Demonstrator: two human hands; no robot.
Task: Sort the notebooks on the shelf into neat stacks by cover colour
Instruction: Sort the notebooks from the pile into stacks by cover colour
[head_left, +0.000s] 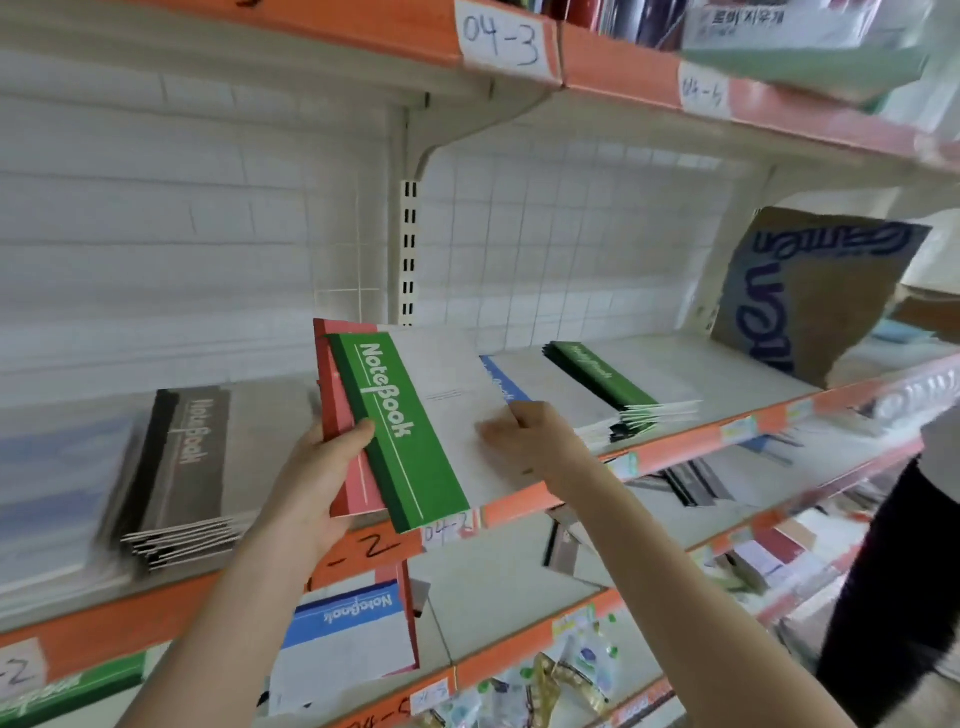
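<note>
Sorting in hand: left hand (311, 478) gripped the red notebook (358, 488) and green notebook (400, 426), while right hand (530, 436) pinched the green notebook's edge, which judged next due on the green stack (602, 379).

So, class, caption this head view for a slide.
Left hand and right hand hold a green notebook over a red notebook.

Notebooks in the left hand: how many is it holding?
2: a green notebook in front and a red notebook behind it, both gripped by the left hand. Others may be hidden between them.
</note>
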